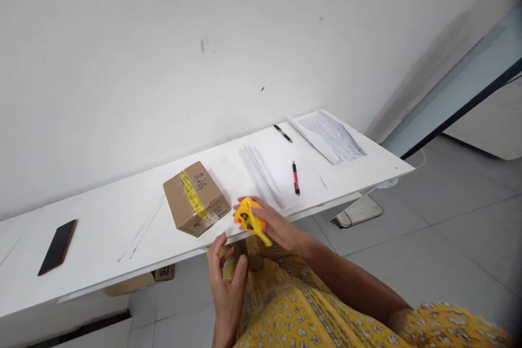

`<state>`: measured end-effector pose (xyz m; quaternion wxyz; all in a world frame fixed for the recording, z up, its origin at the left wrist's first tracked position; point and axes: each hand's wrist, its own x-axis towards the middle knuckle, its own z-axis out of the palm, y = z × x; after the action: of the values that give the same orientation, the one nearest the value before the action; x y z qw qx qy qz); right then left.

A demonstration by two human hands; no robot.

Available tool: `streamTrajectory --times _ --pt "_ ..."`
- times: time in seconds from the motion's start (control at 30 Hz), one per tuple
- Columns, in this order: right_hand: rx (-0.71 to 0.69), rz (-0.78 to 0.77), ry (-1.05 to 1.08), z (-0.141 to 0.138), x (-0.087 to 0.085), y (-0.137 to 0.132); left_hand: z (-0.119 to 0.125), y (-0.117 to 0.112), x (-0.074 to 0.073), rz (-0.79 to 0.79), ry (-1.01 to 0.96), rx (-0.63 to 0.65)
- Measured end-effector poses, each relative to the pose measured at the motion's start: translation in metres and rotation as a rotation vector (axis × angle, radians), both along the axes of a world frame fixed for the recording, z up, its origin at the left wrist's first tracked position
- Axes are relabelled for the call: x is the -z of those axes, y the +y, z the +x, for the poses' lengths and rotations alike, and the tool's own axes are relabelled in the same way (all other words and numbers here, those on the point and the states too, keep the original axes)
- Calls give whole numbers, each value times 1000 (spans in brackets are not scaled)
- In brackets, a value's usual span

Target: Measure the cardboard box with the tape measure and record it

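My right hand [277, 224] is wrapped round a yellow tape measure [246, 216] with a black label, a red button and a yellow strap, just over the table's front edge. Lower and to the left, my left hand [225, 277] is turned palm up, its fingers bent and apart, with nothing in it. Its fingertips are near the table edge. A brown cardboard box [191, 193] stands on the white table behind my hands, with yellow printed tape and dark handwriting on top. Beyond my right hand lies an open notebook [265, 174].
On the white table [142, 185] a red and black pen [296, 178] rests on the notebook. A black pen [283, 133] and a sheet of handwriting [332, 137] lie farther back. At the left is a dark phone [57, 247]. A wall [163, 54] runs behind the table.
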<state>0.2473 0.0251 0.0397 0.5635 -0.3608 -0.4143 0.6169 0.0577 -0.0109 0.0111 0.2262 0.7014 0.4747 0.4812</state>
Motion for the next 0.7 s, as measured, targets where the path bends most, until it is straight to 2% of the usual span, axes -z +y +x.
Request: streamTrajectory --times 0.03,0.1,0.23,0.3,0.4,0.47,0.57,0.7 --pt "-94 -42 127 -4 -3 -16 5 1 -1 -23 6 55" --pt "-175 -107 249 -14 -5 -37 15 4 -3 -8 47 130" --pt "-301 -207 388 -25 -2 -44 19 13 -7 105 123 133" --pt "-297 -162 264 -21 -2 -40 14 14 -9 80 72 91" --pt "-298 -47 8 -13 -6 -36 8 10 -17 -182 -153 24" --pt "-286 -17 -91 -10 -9 -34 7 6 -25 -325 -320 2" --pt "-211 -18 -182 -9 -13 -30 8 2 -34 -365 -464 3" --pt "-140 10 -242 -9 -17 -26 6 0 -37 -385 -514 24"
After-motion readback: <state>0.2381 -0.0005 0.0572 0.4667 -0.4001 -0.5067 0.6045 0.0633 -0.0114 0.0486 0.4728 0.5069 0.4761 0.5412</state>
